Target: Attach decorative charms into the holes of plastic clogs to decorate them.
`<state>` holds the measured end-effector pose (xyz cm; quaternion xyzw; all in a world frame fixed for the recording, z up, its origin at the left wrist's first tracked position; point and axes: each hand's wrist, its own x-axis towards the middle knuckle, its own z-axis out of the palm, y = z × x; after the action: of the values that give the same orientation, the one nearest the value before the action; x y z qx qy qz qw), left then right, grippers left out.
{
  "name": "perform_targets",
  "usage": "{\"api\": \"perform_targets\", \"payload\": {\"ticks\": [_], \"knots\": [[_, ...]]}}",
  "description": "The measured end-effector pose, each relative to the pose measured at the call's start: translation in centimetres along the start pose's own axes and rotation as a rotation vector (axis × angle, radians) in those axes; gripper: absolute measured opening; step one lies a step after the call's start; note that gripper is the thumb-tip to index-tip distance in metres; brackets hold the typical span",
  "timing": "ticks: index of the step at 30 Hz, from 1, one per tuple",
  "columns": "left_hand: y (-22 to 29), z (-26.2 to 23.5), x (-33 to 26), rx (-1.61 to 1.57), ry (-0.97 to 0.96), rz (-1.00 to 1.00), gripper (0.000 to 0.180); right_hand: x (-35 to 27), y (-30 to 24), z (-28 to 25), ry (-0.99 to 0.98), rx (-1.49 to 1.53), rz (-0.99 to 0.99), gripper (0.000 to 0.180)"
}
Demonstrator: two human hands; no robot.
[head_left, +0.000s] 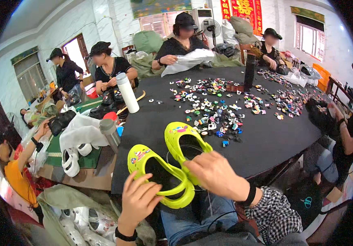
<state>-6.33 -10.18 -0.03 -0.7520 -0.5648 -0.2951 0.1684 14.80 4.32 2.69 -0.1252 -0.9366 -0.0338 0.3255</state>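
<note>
Two neon yellow-green clogs lie side by side at the near edge of a black round table (266,135). My left hand (137,201) grips the heel rim of the left clog (145,158), fingers hooked over the strap. My right hand (215,172) holds the heel end of the right clog (180,137). Small colourful charms are stuck on the toes of both clogs. A spread of several loose shoe charms (217,106) lies on the table beyond them.
A white bottle (127,92) and a grey tumbler (110,133) stand at the table's left. White clogs (72,158) and black shoes lie on a green side table. Several people sit around the table; one holds a white bag (189,59). A dark post (249,71) stands among charms.
</note>
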Motion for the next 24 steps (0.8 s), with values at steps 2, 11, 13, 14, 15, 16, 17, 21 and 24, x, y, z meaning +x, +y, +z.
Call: {"api": "perform_targets", "payload": {"ticks": [2,11,13,14,15,16,17,21,24], "knots": [[-0.5,-1.0,-0.1,0.048,0.046,-0.022,0.026,-0.9,-1.0,0.9,0.044,0.008,-0.005,0.019],[1.4,-0.7,-3.1,0.072,-0.060,-0.182,0.039,-3.4,-4.0,-0.8,-0.128,0.186,-0.146,0.039],[2.5,-0.6,-4.0,-0.021,-0.010,-0.307,0.041,-3.5,-4.1,-2.2,-0.188,0.291,-0.169,0.036],[2.7,-0.3,-4.1,-0.002,-0.005,-0.316,0.046,-3.3,-4.0,-3.1,-0.250,0.382,-0.177,0.033],[3.1,0.1,-4.2,0.043,0.005,-0.286,0.054,-3.2,-3.8,-4.7,-0.264,0.450,-0.144,0.031],[3.6,0.2,-4.3,0.058,-0.042,-0.270,0.068,-3.2,-3.3,-5.9,-0.282,0.524,-0.117,0.029],[4.1,1.1,-4.7,0.087,-0.001,-0.280,0.083,-3.4,-3.0,-6.0,-0.207,0.564,-0.046,0.017],[5.2,2.4,-4.9,-0.036,0.177,-0.316,0.076,-2.4,-1.2,-5.7,0.061,0.484,0.314,0.014],[5.0,2.4,-4.3,-0.167,0.188,-0.350,0.071,-1.5,1.2,-3.8,0.063,0.490,0.349,0.044]]}}
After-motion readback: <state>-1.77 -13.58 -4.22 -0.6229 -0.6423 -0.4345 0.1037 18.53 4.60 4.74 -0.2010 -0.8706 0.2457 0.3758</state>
